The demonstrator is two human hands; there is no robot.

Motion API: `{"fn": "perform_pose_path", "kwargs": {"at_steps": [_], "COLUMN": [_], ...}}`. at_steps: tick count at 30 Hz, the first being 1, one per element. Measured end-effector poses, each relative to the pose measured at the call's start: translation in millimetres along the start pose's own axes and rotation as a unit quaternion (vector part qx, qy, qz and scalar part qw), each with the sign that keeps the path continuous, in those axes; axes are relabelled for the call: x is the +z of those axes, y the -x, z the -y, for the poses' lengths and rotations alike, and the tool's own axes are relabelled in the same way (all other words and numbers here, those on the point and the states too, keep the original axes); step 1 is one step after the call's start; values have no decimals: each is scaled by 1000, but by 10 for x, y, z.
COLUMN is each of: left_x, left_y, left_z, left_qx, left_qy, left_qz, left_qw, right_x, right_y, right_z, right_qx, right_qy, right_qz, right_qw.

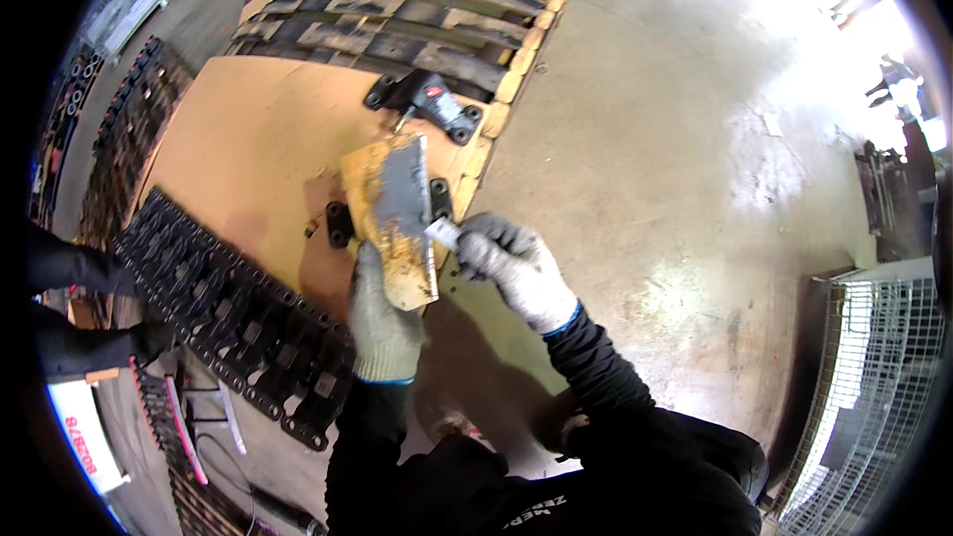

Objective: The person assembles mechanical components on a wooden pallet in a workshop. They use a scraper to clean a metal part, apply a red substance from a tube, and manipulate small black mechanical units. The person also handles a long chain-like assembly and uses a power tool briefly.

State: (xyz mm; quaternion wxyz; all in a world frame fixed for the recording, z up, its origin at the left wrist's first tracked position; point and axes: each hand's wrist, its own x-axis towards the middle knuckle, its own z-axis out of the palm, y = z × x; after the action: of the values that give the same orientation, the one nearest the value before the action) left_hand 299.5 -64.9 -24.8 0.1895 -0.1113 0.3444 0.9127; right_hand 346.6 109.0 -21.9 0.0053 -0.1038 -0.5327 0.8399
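A worn metal plate (389,208), yellow with a bare grey area and rusty patches, is held upright over the cardboard. My left hand (385,333), in a light knit glove, grips its lower left edge; part of the fingers is hidden behind the plate. At the plate's right edge, my gloved right hand (518,273) pinches a small pale flat piece (443,231). Whether that piece touches the plate I cannot tell. Just beyond lies a black bracket-like part (425,102) with round bolt ends. Smaller black parts (340,224) show partly behind the plate.
A cardboard sheet (248,129) covers the near part of a wooden pallet (496,25). Along its left side runs a long black linked track (238,303). Someone's dark-trousered legs (89,342) stand at far left. A wire mesh cage (879,367) is at right, on concrete floor (655,169).
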Motion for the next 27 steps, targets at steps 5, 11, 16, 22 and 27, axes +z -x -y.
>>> {"fn": "perform_pose_path", "kwargs": {"at_steps": [5, 11, 16, 22, 27], "left_x": [-12, 92, -86, -252, -373], "left_y": [3, 83, 222, -102, -437], "left_z": [-48, -233, -740, -849, -963], "left_qx": [10, 79, 340, 197, 75], "left_qy": [-59, 3, -607, -92, 1], "left_qz": [-17, -65, -106, -65, -55], "left_qw": [998, 995, 710, 974, 996], "right_x": [29, -107, -404, -555, -764], "right_y": [-46, -100, -107, -329, -377], "right_z": [-39, -212, -242, 18, -59], "right_qx": [21, 3, 46, -22, -38], "right_qy": [9, 196, 40, 32, 26], "right_qz": [53, 61, -98, -198, -249], "right_qw": [998, 979, 993, 979, 967]}}
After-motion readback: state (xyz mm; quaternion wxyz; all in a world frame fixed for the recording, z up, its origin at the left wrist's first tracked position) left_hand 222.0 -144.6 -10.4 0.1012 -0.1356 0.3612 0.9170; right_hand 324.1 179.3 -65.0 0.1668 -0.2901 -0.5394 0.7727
